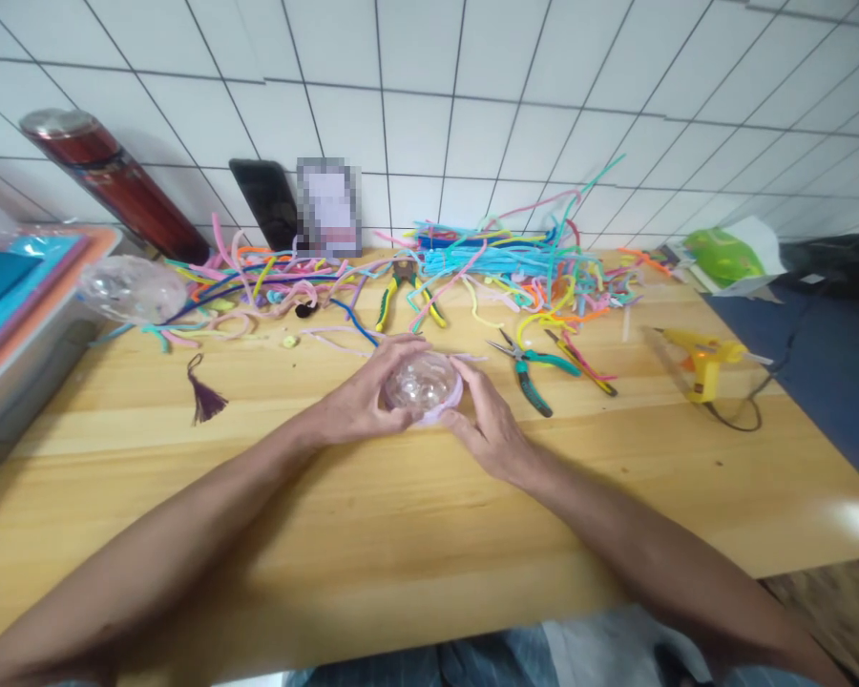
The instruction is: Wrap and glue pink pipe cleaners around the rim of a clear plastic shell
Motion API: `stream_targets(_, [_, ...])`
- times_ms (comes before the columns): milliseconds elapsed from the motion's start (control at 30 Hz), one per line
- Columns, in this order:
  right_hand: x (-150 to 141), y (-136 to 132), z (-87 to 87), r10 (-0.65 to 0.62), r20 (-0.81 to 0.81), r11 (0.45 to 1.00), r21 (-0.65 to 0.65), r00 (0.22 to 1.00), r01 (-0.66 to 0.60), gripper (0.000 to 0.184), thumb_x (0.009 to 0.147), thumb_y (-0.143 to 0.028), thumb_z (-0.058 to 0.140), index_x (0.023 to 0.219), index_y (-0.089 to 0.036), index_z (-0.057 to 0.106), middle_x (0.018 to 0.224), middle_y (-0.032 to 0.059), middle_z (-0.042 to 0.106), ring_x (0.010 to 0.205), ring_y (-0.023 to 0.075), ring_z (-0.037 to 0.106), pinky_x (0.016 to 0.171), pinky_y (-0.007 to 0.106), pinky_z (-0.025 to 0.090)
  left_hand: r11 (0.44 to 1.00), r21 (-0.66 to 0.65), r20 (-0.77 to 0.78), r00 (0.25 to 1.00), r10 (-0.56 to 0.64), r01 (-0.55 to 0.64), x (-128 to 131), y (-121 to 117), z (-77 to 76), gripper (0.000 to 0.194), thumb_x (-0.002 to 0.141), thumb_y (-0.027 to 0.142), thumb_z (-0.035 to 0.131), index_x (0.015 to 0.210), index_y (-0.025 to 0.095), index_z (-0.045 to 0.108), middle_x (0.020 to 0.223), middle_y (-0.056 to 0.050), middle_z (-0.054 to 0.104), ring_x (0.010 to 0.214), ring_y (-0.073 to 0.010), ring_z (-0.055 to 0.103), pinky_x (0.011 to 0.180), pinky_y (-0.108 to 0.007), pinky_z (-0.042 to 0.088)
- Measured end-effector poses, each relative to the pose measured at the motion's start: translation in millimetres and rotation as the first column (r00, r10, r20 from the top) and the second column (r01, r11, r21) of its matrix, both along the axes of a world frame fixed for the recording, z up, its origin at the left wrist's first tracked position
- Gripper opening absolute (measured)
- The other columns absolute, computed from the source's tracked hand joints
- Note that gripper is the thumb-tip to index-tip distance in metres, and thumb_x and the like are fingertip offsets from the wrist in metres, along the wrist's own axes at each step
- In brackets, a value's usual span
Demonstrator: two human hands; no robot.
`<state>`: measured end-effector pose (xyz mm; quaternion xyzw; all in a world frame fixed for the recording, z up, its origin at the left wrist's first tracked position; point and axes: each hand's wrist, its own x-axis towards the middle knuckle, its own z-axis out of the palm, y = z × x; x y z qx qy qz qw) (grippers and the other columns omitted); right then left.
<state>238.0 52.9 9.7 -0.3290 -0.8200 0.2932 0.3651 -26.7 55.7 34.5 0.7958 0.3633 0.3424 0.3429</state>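
Note:
Between my hands is a clear, faceted round piece (421,380), like the bottom of a plastic bottle, with a pale lilac fuzzy band (440,410) around its rim. My left hand (372,391) curls round its left side, thumb at the front and fingers behind. On the other side, my right hand (488,420) grips the rim between thumb and fingers. Whether the piece rests on the table or is slightly raised, I cannot tell. Just beyond my hands lie yellow-green pliers (407,294) and, to the right, teal needle-nose pliers (526,367).
Colourful pipe cleaners (487,260) are heaped along the tiled wall. A yellow glue gun (705,363) with its cord lies at right. At left are a dark tassel (204,393), a clear plastic bottle piece (133,289) and a red thermos (125,186). A black phone (266,202) leans on the wall.

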Motion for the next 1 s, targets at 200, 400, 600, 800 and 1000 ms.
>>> stream_targets(200, [-4, 2, -3.9, -0.021, -0.177, 0.989, -0.145, 0.984, -0.005, 0.045, 0.110, -0.057, 0.054, 0.142, -0.025, 0.055, 0.159, 0.0186, 0.062, 0.146, 0.0309, 0.063, 0.119, 0.054, 0.054, 0.943, -0.329, -0.164, 0.982, -0.098, 0.039, -10, -13, 42.6, 0.079, 0.101, 0.038, 0.065, 0.172, 0.029, 0.030, 0.176, -0.011, 0.036, 0.163, -0.0377, 0.038, 0.132, -0.056, 0.039])
stream_targets(400, [-8, 3, -6.8, -0.066, -0.300, 0.954, -0.298, 0.952, -0.027, 0.045, 0.102, -0.065, 0.066, 0.126, -0.028, 0.057, 0.155, 0.0143, 0.064, 0.140, 0.0279, 0.067, 0.110, 0.047, 0.061, 0.953, -0.303, -0.045, 0.999, -0.024, 0.009, 3, -18, 35.3, 0.067, 0.104, 0.042, 0.061, 0.167, 0.031, 0.039, 0.175, -0.010, 0.040, 0.163, -0.0364, 0.039, 0.133, -0.060, 0.035])
stream_targets(600, [-7, 3, 2.1, -0.104, -0.266, 0.971, -0.237, 0.958, 0.040, 0.054, 0.103, -0.063, 0.064, 0.144, -0.027, 0.061, 0.148, 0.0139, 0.068, 0.135, 0.0305, 0.067, 0.105, 0.047, 0.064, 0.997, 0.016, -0.036, 0.997, 0.072, -0.072, 17, -6, 7.6, 0.068, 0.099, 0.046, 0.073, 0.159, 0.024, 0.049, 0.163, -0.018, 0.051, 0.159, -0.0343, 0.044, 0.133, -0.056, 0.037])
stream_targets(800, [-6, 7, -2.0, -0.103, -0.262, 0.964, -0.263, 0.960, 0.032, 0.050, 0.105, -0.059, 0.063, 0.144, -0.027, 0.064, 0.145, 0.0126, 0.070, 0.133, 0.0309, 0.069, 0.107, 0.049, 0.063, 0.972, 0.221, 0.007, 0.996, 0.084, -0.083, 19, 2, -11.9, 0.076, 0.092, 0.041, 0.079, 0.159, 0.022, 0.048, 0.155, -0.019, 0.058, 0.150, -0.0335, 0.055, 0.127, -0.053, 0.046])
stream_targets(1000, [-4, 5, -7.0, -0.092, -0.248, 0.963, -0.267, 0.964, 0.024, 0.058, 0.104, -0.065, 0.062, 0.147, -0.026, 0.060, 0.152, 0.0144, 0.067, 0.140, 0.0314, 0.066, 0.114, 0.052, 0.060, 0.975, 0.211, 0.005, 0.998, 0.069, -0.068, 19, 3, -14.0, 0.079, 0.092, 0.040, 0.080, 0.162, 0.025, 0.046, 0.156, -0.018, 0.057, 0.148, -0.0350, 0.056, 0.127, -0.056, 0.046])
